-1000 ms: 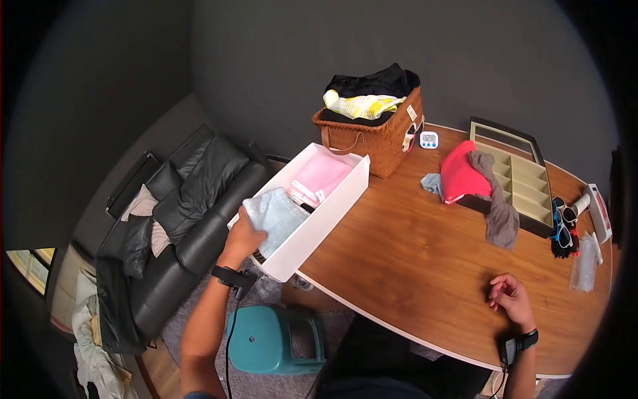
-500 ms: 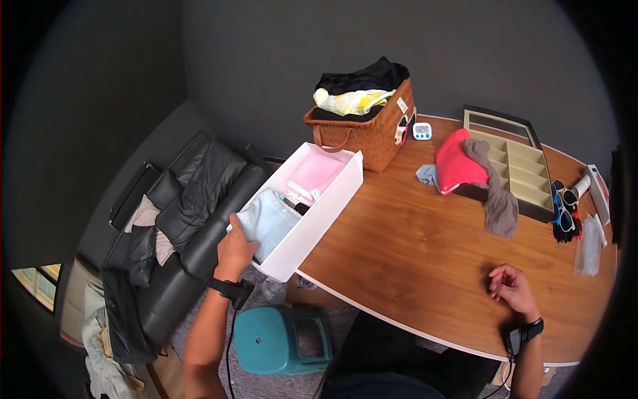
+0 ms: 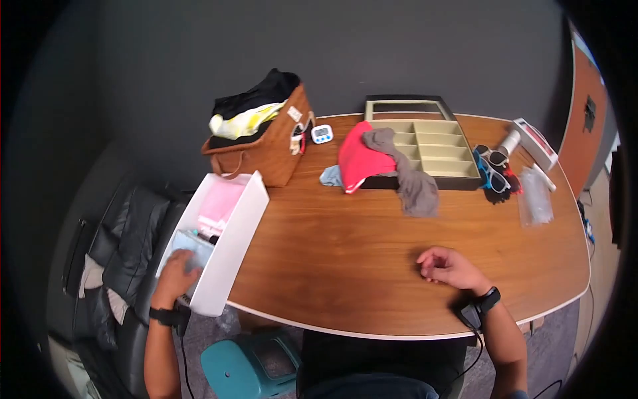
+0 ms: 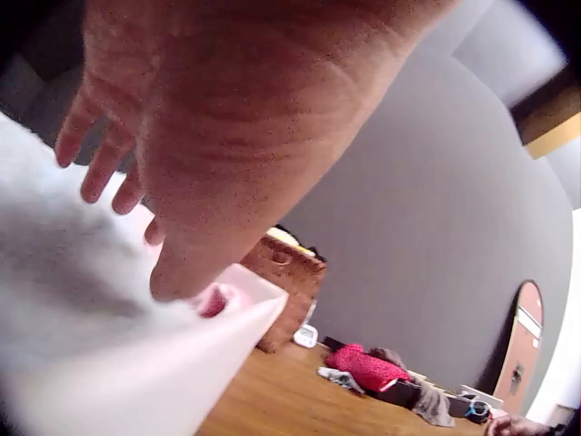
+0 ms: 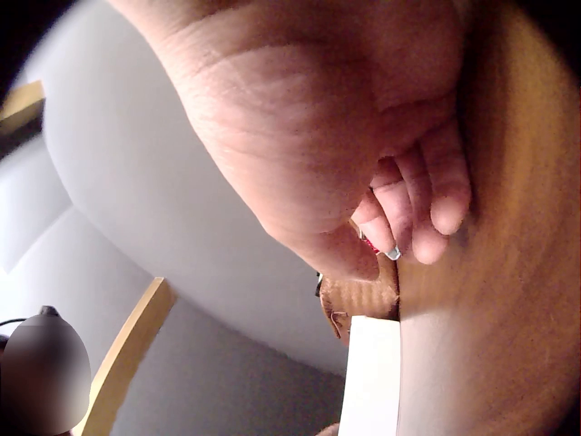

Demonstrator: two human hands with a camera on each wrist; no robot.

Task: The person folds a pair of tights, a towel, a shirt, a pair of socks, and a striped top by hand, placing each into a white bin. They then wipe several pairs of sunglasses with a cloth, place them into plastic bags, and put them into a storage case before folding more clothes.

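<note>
My left hand is over the near end of a long white box, its fingers on a folded light blue fluffy cloth. Seen from the left wrist, the fingers are spread and fairly straight above the pale cloth. A folded pink cloth fills the far end of the box, with small dark items between the two cloths. On the wooden table, my right hand rests on its side, fingers loosely curled around nothing.
Behind the box stands a brown basket heaped with clothes. A red cloth and a grey-brown cloth lie over a compartment case. A timer, sunglasses and plastic bags are nearby. A teal stool stands below.
The head view has swung right, so the box and table appear further left. The light blue cloth now lies lower in the box, and my left fingers have loosened. My right hand stays resting on the table.
</note>
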